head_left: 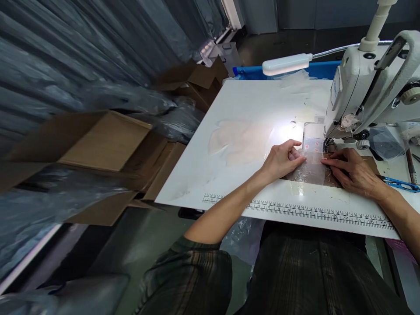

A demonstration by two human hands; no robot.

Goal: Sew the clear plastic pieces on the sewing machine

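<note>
A clear plastic sheet (pixel 310 168) lies on the white sewing table (pixel 249 105), its far end with small red marks under the needle of the white sewing machine (pixel 367 87). My left hand (pixel 282 159) presses on the sheet's left edge, fingers curled with thumb and fingertips on the plastic. My right hand (pixel 352 171) lies flat on the sheet's right side, fingers stretched toward the presser foot, over a brown cardboard piece (pixel 331 179).
A ruler scale (pixel 302 212) runs along the table's near edge. Blue snips (pixel 402 184) lie at the right. A white lamp (pixel 286 64) hangs over the table. Open cardboard boxes (pixel 108 140) and plastic-wrapped bundles (pixel 65 52) fill the left. A pale fabric piece (pixel 236 140) lies mid-table.
</note>
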